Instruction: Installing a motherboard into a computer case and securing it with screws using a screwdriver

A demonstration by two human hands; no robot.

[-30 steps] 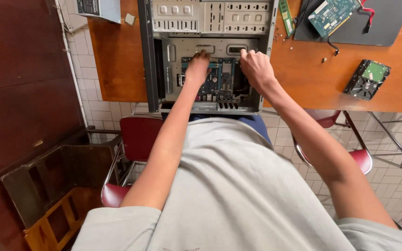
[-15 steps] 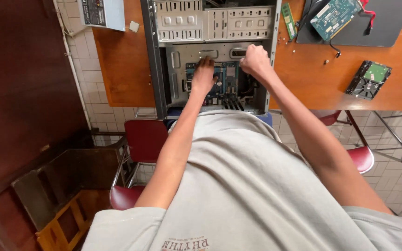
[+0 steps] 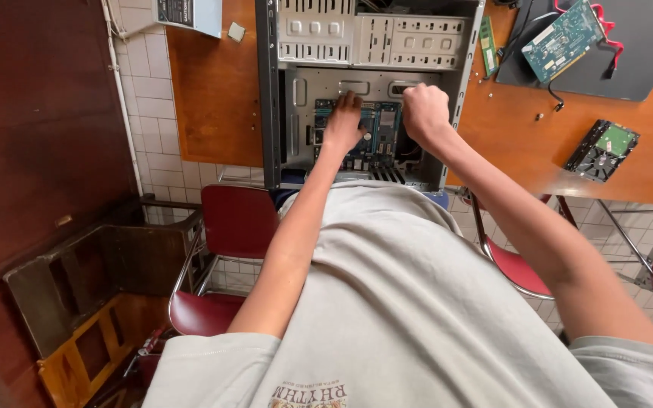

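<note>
Inside the open computer case (image 3: 364, 91), both hands are at work over the blue circuit board (image 3: 376, 132) fixed to its floor. The left hand (image 3: 344, 125) lies on the board with fingers bent down onto it; whether it grips anything cannot be told. The right hand (image 3: 425, 113) is clenched into a fist just beside the board's right edge, and what it holds is hidden. The case lies on its side on the wooden bench (image 3: 213, 91). To the right on the bench sit a green card (image 3: 562, 39) on a dark panel (image 3: 644, 53) and a hard drive (image 3: 602, 149). Below, 2 red chairs (image 3: 236, 223) stand on the tiled floor.
</note>
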